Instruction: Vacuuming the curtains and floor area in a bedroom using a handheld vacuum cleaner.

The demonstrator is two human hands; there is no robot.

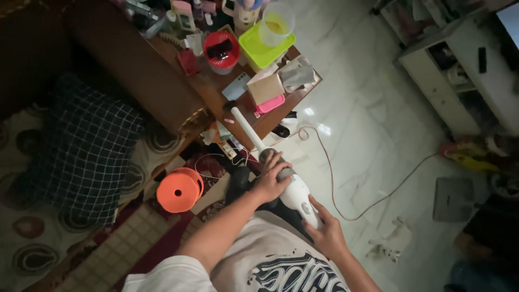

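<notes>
I hold a white and grey handheld vacuum cleaner (296, 192) with both hands. Its long white tube (247, 130) points up toward a cluttered wooden side table (216, 86). My left hand (270, 181) wraps around the grey upper body of the vacuum. My right hand (324, 232) grips the white lower end near my chest. Several small items and cables lie on the floor under the tube's tip.
An orange round container (179, 189) lies on the patterned rug at left, beside a checked cushion (86, 151). A thin cord (335, 178) runs across the white marble floor. A white shelf unit (459, 70) stands at right, a grey flat object (453, 199) below it.
</notes>
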